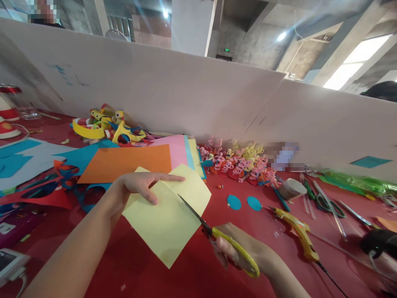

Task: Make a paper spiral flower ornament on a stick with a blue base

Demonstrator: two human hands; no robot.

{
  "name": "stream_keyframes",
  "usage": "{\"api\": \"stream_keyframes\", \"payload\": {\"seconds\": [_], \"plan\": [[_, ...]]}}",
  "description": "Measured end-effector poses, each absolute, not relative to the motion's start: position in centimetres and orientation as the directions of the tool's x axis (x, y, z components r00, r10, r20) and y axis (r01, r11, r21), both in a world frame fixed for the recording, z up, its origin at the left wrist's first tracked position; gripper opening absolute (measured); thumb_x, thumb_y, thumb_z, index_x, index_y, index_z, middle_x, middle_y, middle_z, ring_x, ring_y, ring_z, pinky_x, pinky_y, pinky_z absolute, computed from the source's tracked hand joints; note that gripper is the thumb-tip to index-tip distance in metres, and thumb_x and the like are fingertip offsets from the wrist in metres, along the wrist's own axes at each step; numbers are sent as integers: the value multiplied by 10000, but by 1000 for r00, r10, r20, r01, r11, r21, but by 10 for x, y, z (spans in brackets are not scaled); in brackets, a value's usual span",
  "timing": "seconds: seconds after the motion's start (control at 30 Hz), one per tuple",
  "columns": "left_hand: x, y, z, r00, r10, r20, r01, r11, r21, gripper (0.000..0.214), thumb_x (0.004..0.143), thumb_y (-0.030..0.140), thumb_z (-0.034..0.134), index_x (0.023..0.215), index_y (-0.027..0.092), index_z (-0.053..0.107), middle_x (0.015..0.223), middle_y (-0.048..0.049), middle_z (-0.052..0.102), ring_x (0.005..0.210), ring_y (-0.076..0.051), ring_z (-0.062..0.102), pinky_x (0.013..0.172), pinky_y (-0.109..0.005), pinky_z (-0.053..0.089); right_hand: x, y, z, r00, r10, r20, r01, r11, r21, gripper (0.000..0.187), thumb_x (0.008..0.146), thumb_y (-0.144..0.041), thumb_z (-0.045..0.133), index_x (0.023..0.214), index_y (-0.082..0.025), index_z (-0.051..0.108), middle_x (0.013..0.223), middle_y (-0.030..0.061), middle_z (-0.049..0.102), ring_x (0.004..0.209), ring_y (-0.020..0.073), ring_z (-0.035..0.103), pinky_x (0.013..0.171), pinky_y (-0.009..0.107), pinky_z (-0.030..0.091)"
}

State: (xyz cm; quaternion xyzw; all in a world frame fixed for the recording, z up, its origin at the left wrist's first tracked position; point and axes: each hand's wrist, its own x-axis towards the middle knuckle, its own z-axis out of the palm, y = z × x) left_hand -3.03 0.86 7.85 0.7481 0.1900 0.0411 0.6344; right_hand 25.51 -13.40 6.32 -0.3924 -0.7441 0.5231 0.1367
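A pale yellow sheet of paper [167, 223] is held above the red table by my left hand [141, 185]. The thumb lies on its near face and the fingers reach along its upper part. My right hand [232, 244] is closed around the yellow handles of a pair of scissors [231, 238]. The blades point up and left and lie across the paper, with a slit running from near their tip towards my left fingers. Behind the sheet, an orange sheet [127, 162] rests on a stack with pink paper [178, 151].
A yellow glue gun [297, 229] with a cord lies on the right, near green-handled scissors [330, 205] and a tape roll [292, 189]. Two blue paper discs [234, 202] lie beyond my right hand. Curled paper strips [245, 161] sit along the white partition [186, 91].
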Motion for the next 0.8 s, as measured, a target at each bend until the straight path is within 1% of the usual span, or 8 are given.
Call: {"api": "stream_keyframes", "payload": {"seconds": [0.1, 0.2, 0.27, 0.5, 0.57, 0.7, 0.8], "plan": [[-27, 10, 77, 933, 324, -158, 220, -161, 962, 848, 627, 280, 761, 1373, 265, 359, 1378, -66, 471, 1201, -302, 473, 882, -282, 435, 254, -134, 63, -659, 727, -192, 443, 168, -881, 716, 762, -787, 142, 524, -177, 431, 444, -9, 418, 400, 86, 419, 418, 212, 320], [-24, 9, 75, 945, 290, -149, 206, -175, 963, 846, 645, 277, 749, 1384, 261, 338, 1307, -55, 547, 1200, -291, 475, 882, -281, 433, 255, -133, 58, -668, 725, -169, 448, 210, -869, 732, 765, -785, 116, 543, -172, 451, 467, 2, 445, 442, 100, 446, 455, 220, 347], [-21, 9, 74, 952, 264, -153, 207, -189, 960, 850, 652, 286, 745, 1390, 258, 325, 1281, -49, 569, 1207, -288, 468, 884, -283, 432, 256, -132, 53, -677, 720, -155, 443, 230, -866, 732, 776, -774, 105, 548, -171, 451, 486, 14, 473, 466, 106, 463, 469, 222, 355], [-18, 8, 75, 947, 302, -114, 205, -291, 934, 844, 615, 345, 766, 1363, 256, 385, 1357, -38, 496, 1312, -312, 310, 1003, -325, 330, 257, -131, 47, -693, 711, -122, 416, 256, -872, 692, 797, -753, 119, 586, -173, 434, 516, 16, 490, 476, 100, 454, 466, 218, 337], [-18, 8, 75, 949, 302, -92, 191, -317, 929, 836, 618, 356, 762, 1360, 261, 390, 1373, -34, 478, 1325, -312, 285, 1022, -331, 307, 257, -131, 46, -683, 719, -127, 428, 253, -868, 668, 791, -760, 126, 592, -182, 395, 518, 1, 463, 473, 94, 428, 456, 216, 319], [-19, 8, 77, 952, 300, -65, 173, -351, 920, 833, 624, 362, 758, 1362, 258, 386, 1353, -36, 501, 1329, -305, 278, 1035, -335, 288, 256, -130, 41, -645, 754, -129, 453, 241, -858, 648, 741, -808, 144, 600, -198, 311, 533, -44, 340, 471, 74, 324, 440, 213, 281], [-19, 7, 78, 954, 293, -58, 162, -344, 925, 832, 632, 373, 752, 1366, 252, 380, 1336, -40, 518, 1328, -305, 279, 1034, -336, 286, 255, -129, 37, -639, 757, -132, 432, 212, -877, 650, 724, -821, 158, 600, -199, 301, 551, -50, 299, 481, 73, 329, 445, 211, 301]]}}
